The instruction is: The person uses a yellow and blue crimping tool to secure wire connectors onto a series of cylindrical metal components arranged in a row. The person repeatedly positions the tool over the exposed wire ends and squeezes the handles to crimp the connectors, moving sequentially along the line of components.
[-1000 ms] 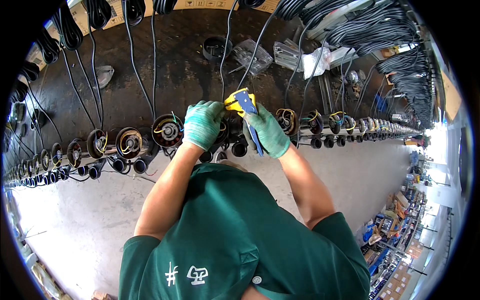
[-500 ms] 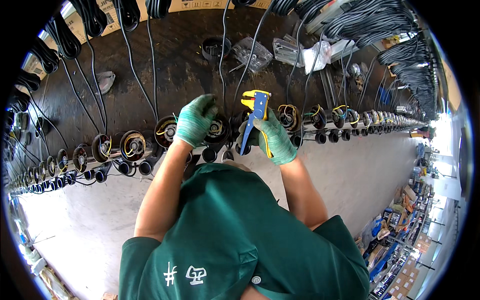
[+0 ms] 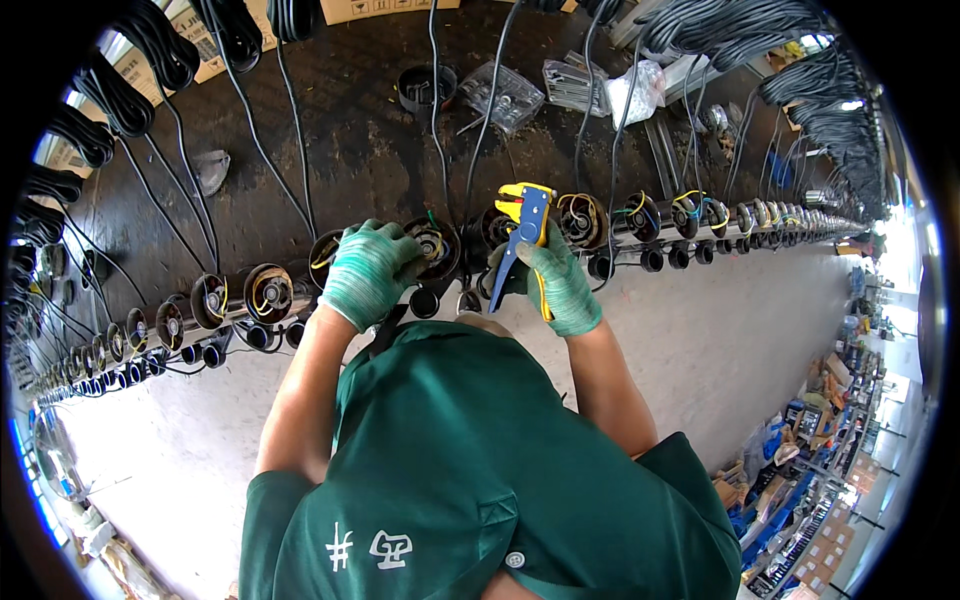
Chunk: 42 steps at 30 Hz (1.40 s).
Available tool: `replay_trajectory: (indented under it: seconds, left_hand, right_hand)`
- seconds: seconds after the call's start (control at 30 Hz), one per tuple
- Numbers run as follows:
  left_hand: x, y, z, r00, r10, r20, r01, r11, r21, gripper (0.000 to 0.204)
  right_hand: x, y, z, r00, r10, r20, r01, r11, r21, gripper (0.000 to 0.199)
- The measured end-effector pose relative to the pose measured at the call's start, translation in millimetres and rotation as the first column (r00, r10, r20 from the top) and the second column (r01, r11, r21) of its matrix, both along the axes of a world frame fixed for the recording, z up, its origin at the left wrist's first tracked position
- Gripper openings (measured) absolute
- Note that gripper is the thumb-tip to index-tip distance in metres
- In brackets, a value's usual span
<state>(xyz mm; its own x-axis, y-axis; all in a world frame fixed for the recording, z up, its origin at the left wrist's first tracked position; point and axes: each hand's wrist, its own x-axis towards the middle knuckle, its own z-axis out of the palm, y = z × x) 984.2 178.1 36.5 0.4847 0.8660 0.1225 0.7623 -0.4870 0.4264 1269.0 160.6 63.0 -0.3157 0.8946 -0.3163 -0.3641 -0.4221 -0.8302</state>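
My left hand, in a pale green knitted glove, is bent over the row of round metal housings, its fingers curled together. What lies under them is hidden. Just right of those fingers sits an open housing with coiled wiring and a green wire end standing up. Another housing is partly covered on the hand's left. My right hand, gloved alike, is closed around a blue and yellow wire stripper. The tool's yellow jaws point up and are apart, beside a housing with yellowish wires.
Black cables run from the housings across the dark table to cable coils at the back. A black round container, a plastic bag of small parts and bundled metal strips lie beyond. Shelves with goods stand at far right.
My left hand has turned and come down to the left, its fingers now curled over the housings. The right hand and wire stripper have shifted slightly right.
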Motion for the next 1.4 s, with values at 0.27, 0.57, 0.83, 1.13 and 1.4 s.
replay_trajectory:
  seconds: [0.27, 0.57, 0.83, 1.13, 1.4]
  left_hand:
    - [49, 47, -9, 0.963, -0.004, 0.269, -0.039, 0.988, 0.151, 0.011]
    - [63, 51, -34, 0.850, 0.289, 0.441, -0.121, 0.921, -0.369, 0.025]
    - [52, 40, -37, 0.874, 0.216, 0.436, -0.133, 0.968, -0.214, 0.025]
    - [44, 27, -49, 0.832, 0.211, 0.514, -0.150, 0.976, -0.158, 0.026]
    - [45, 30, -58, 0.730, 0.145, 0.668, -0.090, 0.989, -0.117, 0.023]
  right_hand:
    - [3, 0, -18, 1.000, -0.028, 0.012, 0.028, 0.999, 0.031, 0.067]
    - [2, -2, -22, 0.999, -0.035, 0.016, 0.035, 0.999, 0.029, 0.067]
    - [-5, 5, -23, 1.000, -0.022, -0.001, 0.022, 0.999, 0.048, 0.066]
    - [6, 22, -8, 0.971, 0.209, -0.120, -0.220, 0.971, -0.088, 0.073]
    - [13, 40, 4, 0.934, 0.313, -0.171, -0.346, 0.912, -0.219, 0.063]
